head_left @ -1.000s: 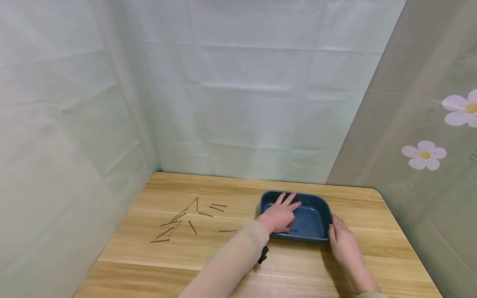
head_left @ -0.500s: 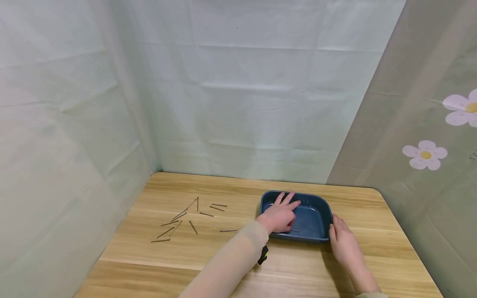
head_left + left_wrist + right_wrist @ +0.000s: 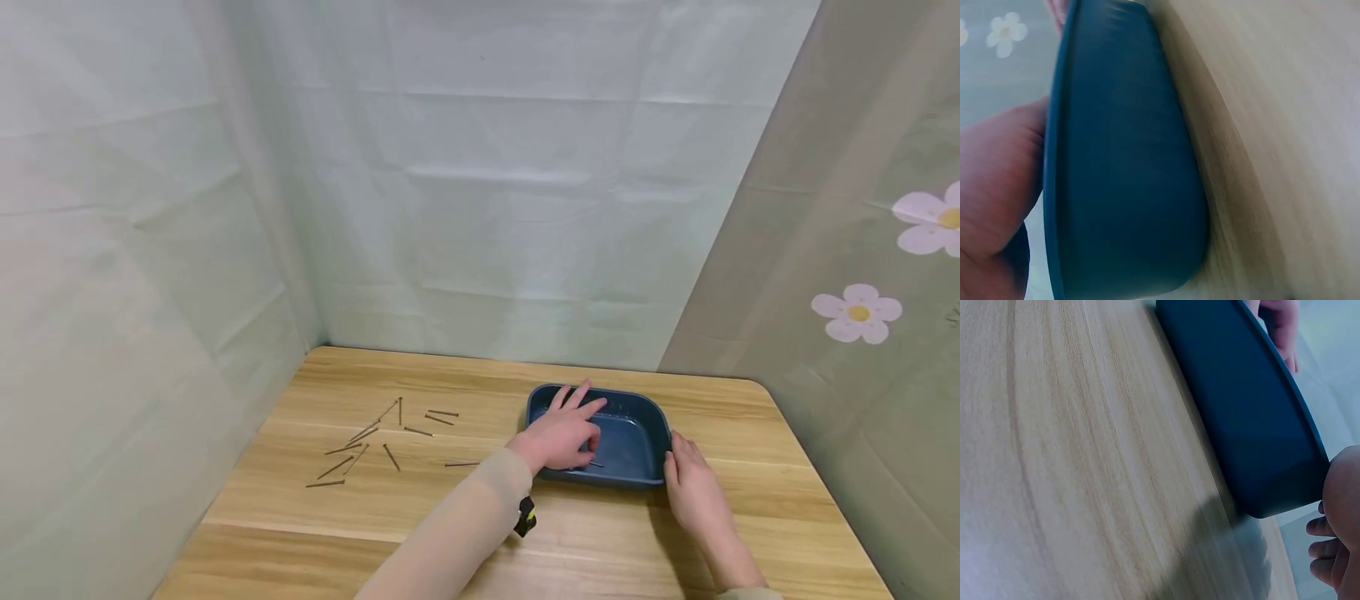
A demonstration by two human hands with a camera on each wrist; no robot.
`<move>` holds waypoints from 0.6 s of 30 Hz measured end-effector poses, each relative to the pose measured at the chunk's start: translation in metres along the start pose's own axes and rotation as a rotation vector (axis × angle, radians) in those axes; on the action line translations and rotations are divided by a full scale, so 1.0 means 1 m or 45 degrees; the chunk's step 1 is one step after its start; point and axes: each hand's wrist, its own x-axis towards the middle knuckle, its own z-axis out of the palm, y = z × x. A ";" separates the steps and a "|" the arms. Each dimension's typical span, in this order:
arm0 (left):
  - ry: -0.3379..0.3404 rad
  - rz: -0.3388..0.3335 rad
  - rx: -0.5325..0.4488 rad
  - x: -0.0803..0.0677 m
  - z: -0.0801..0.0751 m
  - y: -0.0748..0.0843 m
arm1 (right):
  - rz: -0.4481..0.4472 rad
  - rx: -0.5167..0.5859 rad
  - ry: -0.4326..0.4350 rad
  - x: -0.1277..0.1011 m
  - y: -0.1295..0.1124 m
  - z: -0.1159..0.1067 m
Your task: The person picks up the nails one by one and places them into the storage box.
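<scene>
The left hand (image 3: pixel 561 435) is reaching into the dark blue rectangular plastic tray (image 3: pixel 637 408), which is sitting on the light wooden bench (image 3: pixel 465 517) toward its far right part. Its grip is loose: the fingers are spreading over the tray's left half, with the fingertips curling slightly down toward a thin metal nail (image 3: pixel 595 464) that is lying on the tray floor near the front wall; whether the fingers are actually pinching that nail cannot be told. The right hand (image 3: pixel 693 487) is resting on the bench at the tray's front right corner, its grip open, the straight fingers lying against the outer wall and clasping nothing. In the right wrist view the tray's outer wall (image 3: pixel 1241 406) is filling the upper part of the picture, with bare bench grain beside it. A scatter of loose thin metal nails (image 3: pixel 375 442) is lying on the bench well to the left of the tray, apart from both hands.
</scene>
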 end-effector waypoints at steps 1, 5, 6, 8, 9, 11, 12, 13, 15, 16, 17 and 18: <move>0.018 0.001 -0.020 -0.002 0.000 -0.001 | 0.003 0.001 -0.003 0.000 0.000 0.000; 0.081 -0.008 -0.105 -0.010 -0.001 -0.003 | 0.017 0.001 -0.020 -0.001 0.002 0.000; 0.095 -0.011 -0.124 -0.012 -0.001 -0.004 | 0.018 0.000 -0.022 -0.001 0.002 0.000; 0.119 -0.018 -0.157 -0.019 -0.004 -0.005 | 0.017 -0.004 -0.026 -0.001 0.002 0.000; 0.131 -0.021 -0.166 -0.022 -0.005 -0.005 | 0.015 -0.003 -0.024 -0.001 0.002 0.001; 0.158 -0.024 -0.184 -0.030 -0.007 -0.006 | 0.012 -0.005 -0.023 -0.001 0.002 0.001; 0.174 -0.022 -0.190 -0.034 -0.008 -0.006 | 0.011 -0.004 -0.021 -0.001 0.002 0.001; 0.186 -0.022 -0.201 -0.039 -0.009 -0.005 | 0.010 -0.002 -0.019 -0.001 0.002 0.001; 0.210 -0.020 -0.221 -0.047 -0.009 -0.006 | 0.010 0.003 -0.016 -0.001 0.002 0.001; 0.218 -0.021 -0.233 -0.051 -0.009 -0.006 | 0.009 0.004 -0.015 -0.001 0.002 0.001; 0.226 -0.023 -0.243 -0.054 -0.009 -0.006 | 0.009 0.007 -0.015 0.000 0.001 0.001; 0.232 -0.027 -0.249 -0.057 -0.008 -0.007 | 0.008 0.010 -0.015 0.000 0.001 0.000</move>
